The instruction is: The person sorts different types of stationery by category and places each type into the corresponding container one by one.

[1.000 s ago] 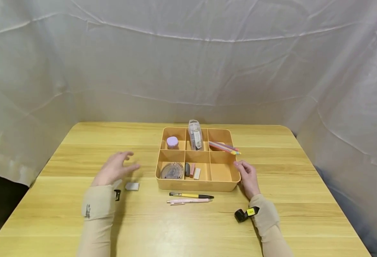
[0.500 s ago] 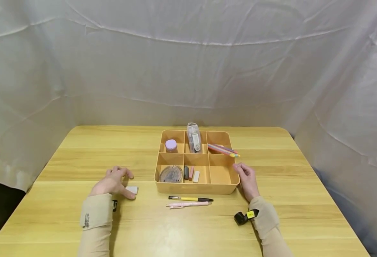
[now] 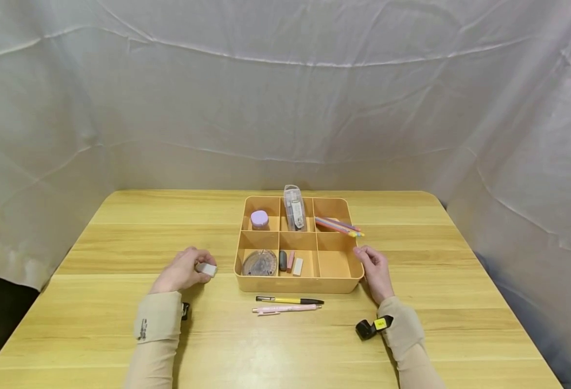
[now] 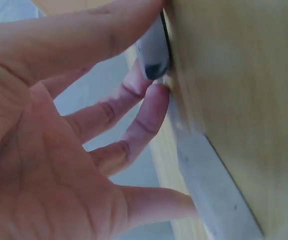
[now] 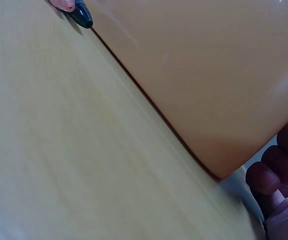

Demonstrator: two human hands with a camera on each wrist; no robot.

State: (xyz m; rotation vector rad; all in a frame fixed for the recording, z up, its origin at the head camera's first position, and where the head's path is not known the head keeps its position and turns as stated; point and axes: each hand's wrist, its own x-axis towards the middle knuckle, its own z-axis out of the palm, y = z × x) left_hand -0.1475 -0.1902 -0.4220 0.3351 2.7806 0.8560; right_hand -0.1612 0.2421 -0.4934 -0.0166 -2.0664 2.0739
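My left hand (image 3: 184, 271) pinches a small white eraser (image 3: 207, 269) between thumb and fingers, left of the tray. In the left wrist view the eraser (image 4: 152, 47) shows a dark end at the fingertips, while the other fingers spread behind it. My right hand (image 3: 377, 273) grips the right rim of the orange divided tray (image 3: 295, 285), thumb at the rim. Its curled fingers (image 5: 262, 178) lie outside the tray's corner in the right wrist view. Inside the front middle compartment are a dark grey oval piece (image 3: 283, 261), a pink block (image 3: 291, 262) and a white block (image 3: 297, 267).
A yellow-black pen (image 3: 289, 300) and a pink pen (image 3: 287, 309) lie before the tray. It also holds a round clear dish (image 3: 259, 263), a purple-lidded jar (image 3: 259, 219), a clear case (image 3: 294, 208) and several colored sticks (image 3: 338, 225). Grey cloth (image 3: 285, 108) surrounds the table.
My left hand has come down over the eraser on the table, taken hold of it, and shifted slightly toward the tray. The right hand has stayed at the tray's rim.
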